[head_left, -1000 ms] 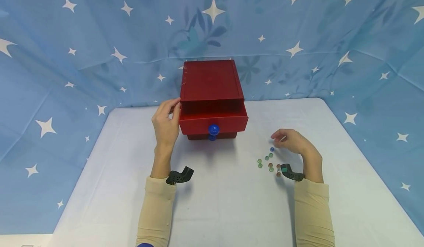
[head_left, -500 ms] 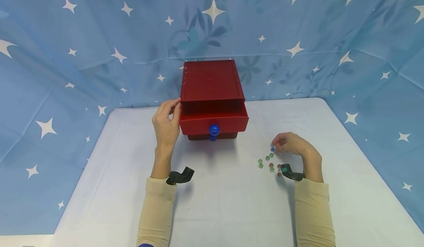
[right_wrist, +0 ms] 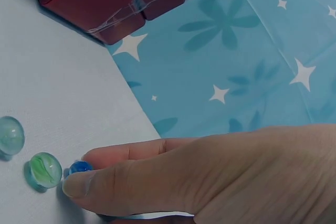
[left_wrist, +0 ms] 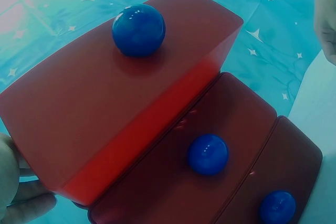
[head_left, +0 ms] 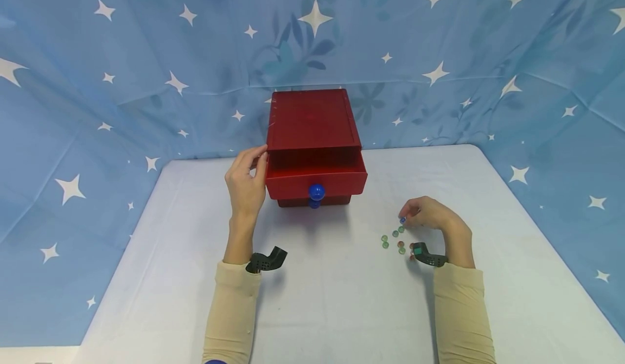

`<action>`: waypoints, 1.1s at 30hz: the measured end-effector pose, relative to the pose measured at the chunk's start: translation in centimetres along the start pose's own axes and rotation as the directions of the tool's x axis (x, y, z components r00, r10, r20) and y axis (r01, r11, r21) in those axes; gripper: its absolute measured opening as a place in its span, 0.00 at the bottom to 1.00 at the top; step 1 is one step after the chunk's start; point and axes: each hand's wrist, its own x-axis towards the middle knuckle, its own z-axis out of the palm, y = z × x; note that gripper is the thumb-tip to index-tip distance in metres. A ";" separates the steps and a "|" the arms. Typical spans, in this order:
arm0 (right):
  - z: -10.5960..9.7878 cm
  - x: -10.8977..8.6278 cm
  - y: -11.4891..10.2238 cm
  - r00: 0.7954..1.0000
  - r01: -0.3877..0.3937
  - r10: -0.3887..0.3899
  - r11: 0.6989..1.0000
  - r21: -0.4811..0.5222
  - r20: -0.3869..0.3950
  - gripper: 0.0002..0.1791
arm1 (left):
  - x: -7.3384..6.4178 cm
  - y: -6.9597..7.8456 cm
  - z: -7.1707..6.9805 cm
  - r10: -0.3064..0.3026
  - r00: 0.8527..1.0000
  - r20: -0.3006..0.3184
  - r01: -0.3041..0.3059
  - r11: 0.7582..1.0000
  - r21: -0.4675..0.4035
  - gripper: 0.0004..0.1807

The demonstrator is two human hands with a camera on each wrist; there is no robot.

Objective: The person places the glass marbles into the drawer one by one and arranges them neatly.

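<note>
A red drawer cabinet [head_left: 312, 120] stands at the back, its top drawer [head_left: 290, 186] pulled out. The drawer has a round blue knob [left_wrist: 138, 31]. My left hand [head_left: 246, 185] rests its fingertips against the cabinet's left side by the front edge; in the left wrist view the fingers [left_wrist: 32, 208] lie beside the drawer's corner, partly cut off. Out on the white table, my right hand [head_left: 429, 215] pinches a blue marble [right_wrist: 80, 167] between thumb and index finger. A green-swirled marble [right_wrist: 45, 170] sits just left of the thumb.
Several green and reddish marbles [head_left: 401, 243] lie loose on the white tabletop [head_left: 332, 299], near the right wrist's black camera [head_left: 429, 255]. Two lower drawers with blue knobs [left_wrist: 208, 154] are closed. A blue starry cloth [head_left: 195, 55] hangs behind and at both sides.
My right hand has come down a little onto the blue marble, its thumb and finger closing on it. The left hand keeps its place at the cabinet.
</note>
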 end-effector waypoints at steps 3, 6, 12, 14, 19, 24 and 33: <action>0.0 0.0 -0.1 1.000 0.003 -0.003 1.000 -0.003 -0.001 0.10 | 0.0 0.0 0.0 0.000 1.000 0.002 0.000 1.000 -0.003 0.12; -0.1 0.0 -0.1 1.000 0.005 -0.005 1.000 -0.006 -0.001 0.09 | 0.1 0.0 0.1 0.001 1.000 -0.001 -0.001 1.000 -0.005 0.12; -0.1 -0.1 0.0 1.000 -0.001 0.001 1.000 -0.016 -0.007 0.10 | 0.1 -0.1 0.1 0.002 1.000 -0.004 -0.002 1.000 -0.009 0.12; -0.2 -0.1 0.0 1.000 0.005 -0.005 1.000 -0.018 -0.013 0.10 | 0.1 -0.1 0.1 0.001 1.000 -0.002 -0.001 1.000 -0.010 0.12; -0.2 0.0 0.2 0.999 0.020 -0.021 0.999 -0.027 -0.027 0.10 | 0.0 0.0 0.0 0.002 1.000 -0.003 -0.002 1.000 -0.011 0.12; -0.2 0.0 0.4 0.999 0.023 -0.024 1.000 -0.018 -0.034 0.11 | -0.1 0.0 -0.1 -0.005 1.000 0.009 0.005 1.000 -0.006 0.12; -0.2 -0.1 0.1 0.998 0.023 -0.023 1.000 0.002 -0.053 0.13 | -0.1 0.0 -0.1 -0.016 1.000 0.018 0.016 1.000 -0.003 0.13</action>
